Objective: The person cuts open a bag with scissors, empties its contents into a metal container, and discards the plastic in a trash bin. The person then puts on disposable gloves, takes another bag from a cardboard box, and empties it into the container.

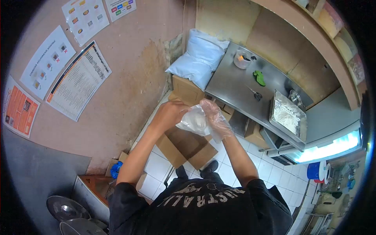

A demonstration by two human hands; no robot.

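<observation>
A clear plastic bag [192, 120] with something whitish in it is held up between my hands. My bare left hand [172, 112] is closed on the bag's left edge. On the right side, my right hand [213, 116] wears a loose transparent plastic glove, and its bent fingers grip the bag's upper right part. The fingertips of both hands are partly hidden. Beneath the bag, an open cardboard box [178, 158] stands on the floor in front of my feet, its flaps spread. The bag and my hands hide part of its inside.
A steel counter [231, 84] holds a plastic tub [242, 59], a green cloth-like item [259, 78], scissors [255, 93] and a metal tray [276, 111] of white powder. White sacks [203, 53] sit on a box by the wall. Metal lids [67, 208] lie lower left.
</observation>
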